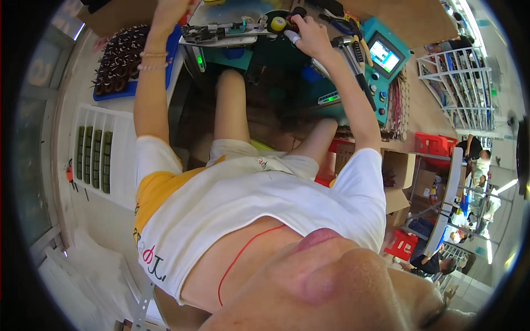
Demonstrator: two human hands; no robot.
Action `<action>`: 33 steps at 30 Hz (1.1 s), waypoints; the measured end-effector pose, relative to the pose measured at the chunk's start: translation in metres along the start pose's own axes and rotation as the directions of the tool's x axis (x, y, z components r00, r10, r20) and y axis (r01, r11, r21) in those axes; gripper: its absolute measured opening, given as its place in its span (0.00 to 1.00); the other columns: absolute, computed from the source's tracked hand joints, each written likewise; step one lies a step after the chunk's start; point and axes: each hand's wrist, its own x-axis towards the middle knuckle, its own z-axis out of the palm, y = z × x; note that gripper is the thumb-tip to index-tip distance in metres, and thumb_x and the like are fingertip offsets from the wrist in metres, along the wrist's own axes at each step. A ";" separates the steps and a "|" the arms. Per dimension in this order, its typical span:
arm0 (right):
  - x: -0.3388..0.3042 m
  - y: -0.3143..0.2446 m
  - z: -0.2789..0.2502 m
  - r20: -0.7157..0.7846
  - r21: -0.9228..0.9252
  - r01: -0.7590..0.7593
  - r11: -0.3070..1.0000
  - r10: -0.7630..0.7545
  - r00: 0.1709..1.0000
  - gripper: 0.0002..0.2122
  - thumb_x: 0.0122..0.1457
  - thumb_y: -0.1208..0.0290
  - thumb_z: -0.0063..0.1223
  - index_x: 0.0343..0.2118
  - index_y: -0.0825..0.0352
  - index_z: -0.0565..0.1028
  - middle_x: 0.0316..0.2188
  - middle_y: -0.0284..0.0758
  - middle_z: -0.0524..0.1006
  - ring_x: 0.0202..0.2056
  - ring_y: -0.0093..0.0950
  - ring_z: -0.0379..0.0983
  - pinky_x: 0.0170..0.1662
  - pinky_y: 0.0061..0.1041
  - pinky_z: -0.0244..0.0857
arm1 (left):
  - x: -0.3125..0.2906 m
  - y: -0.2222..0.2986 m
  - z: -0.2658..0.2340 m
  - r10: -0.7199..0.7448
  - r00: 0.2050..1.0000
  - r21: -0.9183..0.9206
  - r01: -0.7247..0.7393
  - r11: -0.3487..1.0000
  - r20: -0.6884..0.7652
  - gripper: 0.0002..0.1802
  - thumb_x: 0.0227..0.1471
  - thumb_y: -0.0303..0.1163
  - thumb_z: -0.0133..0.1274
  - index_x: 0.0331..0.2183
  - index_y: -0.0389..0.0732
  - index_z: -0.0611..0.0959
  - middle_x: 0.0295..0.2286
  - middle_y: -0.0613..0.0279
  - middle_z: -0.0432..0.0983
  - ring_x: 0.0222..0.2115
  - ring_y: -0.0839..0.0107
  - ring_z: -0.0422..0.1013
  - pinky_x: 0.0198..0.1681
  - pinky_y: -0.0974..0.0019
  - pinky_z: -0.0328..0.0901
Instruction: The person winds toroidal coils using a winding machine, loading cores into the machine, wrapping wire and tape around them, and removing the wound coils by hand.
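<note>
At the top edge, my left hand [170, 15] reaches over the left end of the bench and is partly cut off, so its fingers do not show clearly. A small red thing lies beside it. My right hand [310, 36] is at the machine's middle, fingers bent in against a small dark piece I cannot make out. A white wrap covers one of its digits. Just left of those fingers sits a yellow round piece [278, 23]. Between my hands stands a metal fixture [215, 33] with a light plate below it.
A blue tray [132, 95] holds rows of dark coiled parts at left, above a white tray [120, 157] with green blocks. At right are a teal control box [402, 52] with a screen, a hammer [341, 42], hanging cords [398, 107] and red stools [433, 144]. Other people sit farther off.
</note>
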 end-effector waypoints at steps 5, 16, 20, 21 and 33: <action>0.005 -0.004 0.000 -0.065 -0.031 0.073 0.997 -0.075 0.995 0.17 0.55 0.68 0.58 0.48 0.58 0.69 0.38 0.39 0.75 0.43 0.41 0.72 0.51 0.47 0.60 | -0.007 -0.016 -0.006 0.106 0.987 -0.291 -0.136 0.947 -0.118 0.37 0.65 0.51 0.42 0.06 0.45 0.67 0.05 0.70 0.57 0.06 0.80 0.56 0.10 0.75 0.47; 0.012 0.009 -0.007 -0.082 -0.167 0.291 0.942 -0.307 0.948 0.16 0.53 0.65 0.61 0.43 0.57 0.71 0.31 0.36 0.77 0.39 0.35 0.75 0.58 0.48 0.54 | -0.007 -0.034 -0.021 0.242 0.966 -0.535 -0.253 0.806 -0.092 0.37 0.65 0.46 0.41 0.06 0.42 0.66 0.05 0.65 0.57 0.06 0.72 0.56 0.12 0.69 0.52; 0.015 0.014 -0.005 -0.090 -0.132 0.284 0.950 -0.297 0.951 0.16 0.54 0.63 0.61 0.43 0.58 0.70 0.31 0.36 0.77 0.38 0.36 0.75 0.58 0.48 0.55 | -0.003 -0.051 -0.024 0.187 0.980 -0.718 -0.178 0.673 -0.068 0.31 0.65 0.46 0.43 0.12 0.44 0.64 0.13 0.68 0.59 0.13 0.77 0.55 0.17 0.71 0.52; 0.016 0.015 -0.006 -0.099 -0.124 0.297 0.947 -0.310 0.945 0.16 0.54 0.64 0.61 0.43 0.59 0.70 0.31 0.37 0.77 0.38 0.37 0.75 0.58 0.48 0.55 | 0.000 -0.058 -0.029 0.153 0.986 -0.792 -0.144 0.593 -0.064 0.31 0.65 0.46 0.43 0.12 0.44 0.64 0.13 0.68 0.59 0.14 0.76 0.55 0.18 0.70 0.52; 0.006 0.016 -0.052 -0.372 -0.274 0.263 0.925 -0.355 0.858 0.14 0.47 0.68 0.62 0.38 0.61 0.74 0.30 0.34 0.76 0.36 0.34 0.75 0.53 0.40 0.61 | -0.009 -0.048 -0.024 0.196 0.967 -0.746 -0.248 0.618 -0.160 0.31 0.65 0.45 0.43 0.12 0.41 0.66 0.11 0.67 0.60 0.12 0.77 0.53 0.17 0.71 0.48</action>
